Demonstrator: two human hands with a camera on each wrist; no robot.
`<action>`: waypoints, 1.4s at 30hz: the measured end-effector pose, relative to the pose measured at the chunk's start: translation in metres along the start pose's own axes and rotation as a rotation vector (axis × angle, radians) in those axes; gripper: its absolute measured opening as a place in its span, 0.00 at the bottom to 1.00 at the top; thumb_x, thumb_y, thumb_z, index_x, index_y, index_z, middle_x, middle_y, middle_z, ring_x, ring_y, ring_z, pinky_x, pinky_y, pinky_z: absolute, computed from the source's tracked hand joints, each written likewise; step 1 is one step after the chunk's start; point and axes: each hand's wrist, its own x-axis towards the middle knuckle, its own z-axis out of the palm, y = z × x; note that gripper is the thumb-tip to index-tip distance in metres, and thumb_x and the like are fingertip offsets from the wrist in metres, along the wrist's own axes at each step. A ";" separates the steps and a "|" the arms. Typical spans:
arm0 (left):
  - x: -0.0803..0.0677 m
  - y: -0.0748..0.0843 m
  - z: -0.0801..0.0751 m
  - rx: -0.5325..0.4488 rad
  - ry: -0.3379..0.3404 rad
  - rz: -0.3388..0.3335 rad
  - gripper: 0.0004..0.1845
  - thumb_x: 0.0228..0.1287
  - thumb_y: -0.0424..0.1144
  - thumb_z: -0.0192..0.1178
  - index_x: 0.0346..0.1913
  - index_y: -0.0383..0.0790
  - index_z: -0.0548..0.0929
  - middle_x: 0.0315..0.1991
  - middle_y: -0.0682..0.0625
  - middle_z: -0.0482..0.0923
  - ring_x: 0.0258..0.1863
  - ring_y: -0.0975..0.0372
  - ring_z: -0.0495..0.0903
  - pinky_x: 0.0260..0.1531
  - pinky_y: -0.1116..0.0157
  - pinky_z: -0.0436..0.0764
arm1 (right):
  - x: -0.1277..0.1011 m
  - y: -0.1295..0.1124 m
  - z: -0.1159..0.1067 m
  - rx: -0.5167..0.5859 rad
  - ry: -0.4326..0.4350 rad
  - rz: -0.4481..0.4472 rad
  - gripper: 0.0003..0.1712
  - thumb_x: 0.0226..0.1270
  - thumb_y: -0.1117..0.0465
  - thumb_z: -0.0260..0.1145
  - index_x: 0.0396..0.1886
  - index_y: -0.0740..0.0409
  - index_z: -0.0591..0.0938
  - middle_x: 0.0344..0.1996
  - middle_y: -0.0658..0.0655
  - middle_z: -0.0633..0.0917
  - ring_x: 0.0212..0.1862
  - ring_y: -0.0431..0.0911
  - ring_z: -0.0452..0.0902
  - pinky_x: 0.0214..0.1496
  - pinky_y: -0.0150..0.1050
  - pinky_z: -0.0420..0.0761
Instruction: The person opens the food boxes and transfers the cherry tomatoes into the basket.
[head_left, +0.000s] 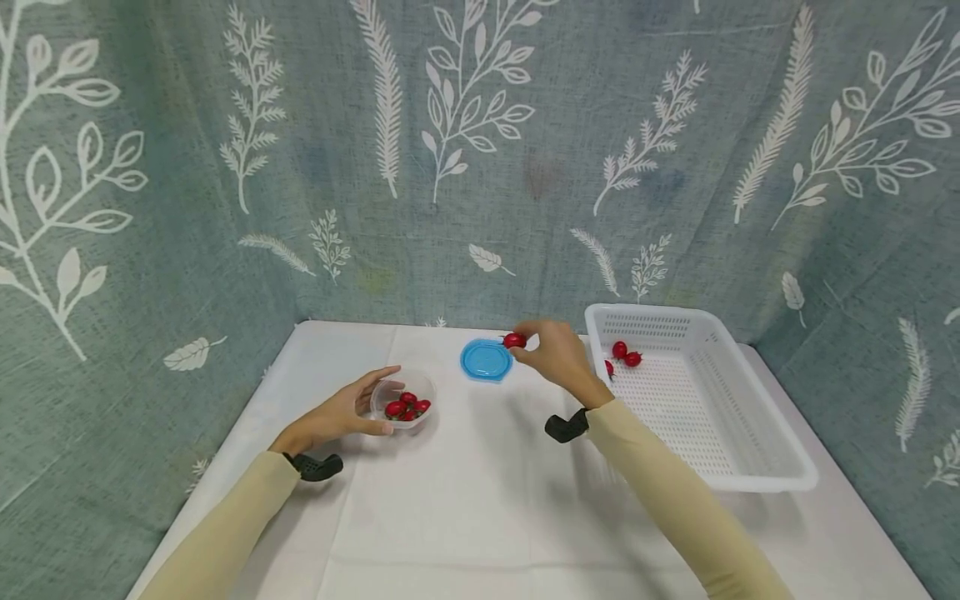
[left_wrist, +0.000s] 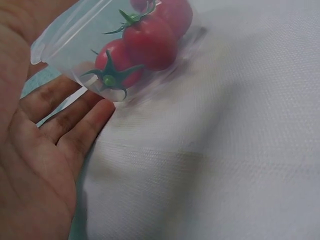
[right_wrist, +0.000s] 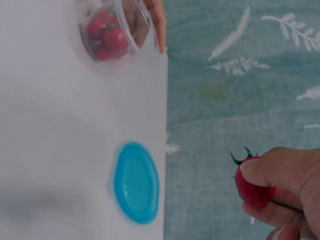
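Between its thumb and fingers, my right hand (head_left: 553, 354) pinches a cherry tomato (right_wrist: 254, 187) with a green stem, above the table beside a blue lid (head_left: 486, 360). My left hand (head_left: 348, 410) is curved round the side of a clear plastic tub (head_left: 424, 385), thumb at the near side and fingers at the far side. Several red cherry tomatoes (left_wrist: 152, 42) lie inside the tub, their green calyxes showing in the left wrist view. The blue lid lies flat on the table between the two hands.
A white plastic basket (head_left: 738, 400) with slotted walls stands at the right of the table, with a few cherry tomatoes (head_left: 633, 359) near its far left corner. White cloth (head_left: 442, 517) covers the table. A green leaf-patterned curtain (head_left: 525, 167) surrounds its back and sides.
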 end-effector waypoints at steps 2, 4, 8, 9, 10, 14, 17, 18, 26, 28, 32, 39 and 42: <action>0.000 -0.001 0.001 -0.010 0.000 0.000 0.56 0.60 0.44 0.78 0.83 0.60 0.52 0.80 0.53 0.55 0.82 0.48 0.42 0.75 0.39 0.52 | -0.002 0.007 -0.005 0.001 0.004 0.003 0.16 0.68 0.55 0.74 0.53 0.53 0.89 0.41 0.51 0.89 0.31 0.47 0.76 0.21 0.35 0.65; 0.000 -0.002 0.001 -0.020 0.001 -0.001 0.55 0.60 0.43 0.78 0.83 0.60 0.52 0.79 0.53 0.57 0.82 0.48 0.42 0.75 0.39 0.52 | -0.004 0.014 -0.011 -0.003 0.018 0.004 0.14 0.68 0.56 0.74 0.51 0.52 0.90 0.41 0.51 0.89 0.32 0.46 0.77 0.22 0.36 0.67; 0.002 -0.003 0.003 -0.025 0.001 0.000 0.56 0.59 0.44 0.78 0.83 0.60 0.52 0.81 0.53 0.52 0.82 0.48 0.41 0.75 0.39 0.52 | -0.009 0.028 -0.024 -0.007 0.053 0.024 0.14 0.68 0.56 0.74 0.51 0.53 0.90 0.41 0.52 0.89 0.39 0.50 0.82 0.27 0.39 0.73; 0.003 -0.003 0.003 -0.024 0.000 0.002 0.56 0.59 0.44 0.78 0.83 0.60 0.52 0.81 0.53 0.52 0.82 0.48 0.40 0.75 0.39 0.51 | -0.011 0.032 -0.028 -0.009 0.056 0.039 0.15 0.68 0.56 0.74 0.51 0.54 0.90 0.42 0.52 0.89 0.40 0.51 0.82 0.29 0.40 0.75; 0.003 -0.003 0.003 -0.023 -0.001 0.005 0.56 0.60 0.43 0.78 0.83 0.60 0.52 0.81 0.53 0.51 0.82 0.48 0.40 0.75 0.39 0.51 | -0.012 0.036 -0.031 -0.016 0.061 0.051 0.16 0.68 0.55 0.74 0.52 0.54 0.90 0.43 0.53 0.90 0.42 0.53 0.83 0.31 0.41 0.76; 0.005 -0.002 0.002 -0.027 -0.010 0.014 0.55 0.61 0.42 0.77 0.83 0.60 0.51 0.81 0.53 0.53 0.82 0.49 0.40 0.76 0.39 0.50 | -0.019 0.051 -0.043 -0.024 0.069 0.085 0.19 0.68 0.54 0.74 0.56 0.55 0.88 0.45 0.55 0.90 0.38 0.53 0.83 0.29 0.42 0.75; 0.005 -0.002 0.002 -0.042 -0.018 0.015 0.55 0.61 0.42 0.76 0.84 0.60 0.51 0.80 0.53 0.55 0.82 0.50 0.40 0.76 0.39 0.50 | -0.024 0.062 -0.052 -0.033 0.070 0.096 0.20 0.68 0.55 0.73 0.57 0.58 0.87 0.44 0.58 0.89 0.29 0.49 0.78 0.26 0.41 0.71; 0.005 -0.002 0.001 -0.047 -0.019 0.016 0.55 0.61 0.42 0.76 0.84 0.60 0.51 0.80 0.53 0.55 0.82 0.50 0.40 0.76 0.39 0.50 | -0.026 0.066 -0.054 -0.032 0.069 0.101 0.21 0.69 0.56 0.73 0.57 0.59 0.87 0.44 0.59 0.89 0.26 0.48 0.76 0.25 0.41 0.70; 0.005 -0.001 0.001 -0.073 -0.027 0.019 0.56 0.61 0.40 0.76 0.84 0.59 0.51 0.80 0.53 0.55 0.82 0.51 0.40 0.76 0.41 0.50 | -0.041 0.094 -0.069 -0.053 0.060 0.162 0.20 0.69 0.55 0.72 0.55 0.62 0.87 0.43 0.61 0.89 0.36 0.52 0.82 0.30 0.41 0.78; 0.004 -0.002 0.002 -0.068 -0.030 0.024 0.55 0.62 0.40 0.76 0.84 0.59 0.50 0.80 0.52 0.55 0.82 0.50 0.39 0.76 0.40 0.50 | -0.045 0.103 -0.072 -0.068 0.059 0.168 0.20 0.69 0.56 0.72 0.54 0.63 0.87 0.43 0.61 0.89 0.39 0.54 0.83 0.33 0.44 0.80; 0.003 -0.002 0.003 -0.065 -0.029 0.020 0.56 0.61 0.40 0.76 0.84 0.58 0.50 0.80 0.51 0.56 0.82 0.50 0.39 0.76 0.40 0.50 | -0.052 0.121 -0.078 -0.092 0.053 0.177 0.19 0.68 0.56 0.72 0.53 0.64 0.87 0.43 0.63 0.89 0.44 0.58 0.84 0.41 0.53 0.82; 0.001 -0.003 0.003 -0.073 -0.014 -0.002 0.57 0.60 0.40 0.77 0.84 0.60 0.51 0.81 0.52 0.51 0.82 0.49 0.37 0.76 0.41 0.50 | -0.062 0.147 -0.085 -0.114 -0.008 0.235 0.20 0.67 0.56 0.73 0.50 0.67 0.87 0.41 0.63 0.90 0.46 0.61 0.84 0.45 0.57 0.83; 0.000 -0.003 0.002 -0.070 -0.012 -0.002 0.56 0.60 0.40 0.77 0.84 0.60 0.51 0.82 0.52 0.48 0.82 0.49 0.36 0.76 0.41 0.49 | -0.067 0.154 -0.087 -0.132 -0.033 0.259 0.22 0.66 0.56 0.73 0.50 0.70 0.86 0.40 0.65 0.89 0.43 0.60 0.84 0.42 0.56 0.84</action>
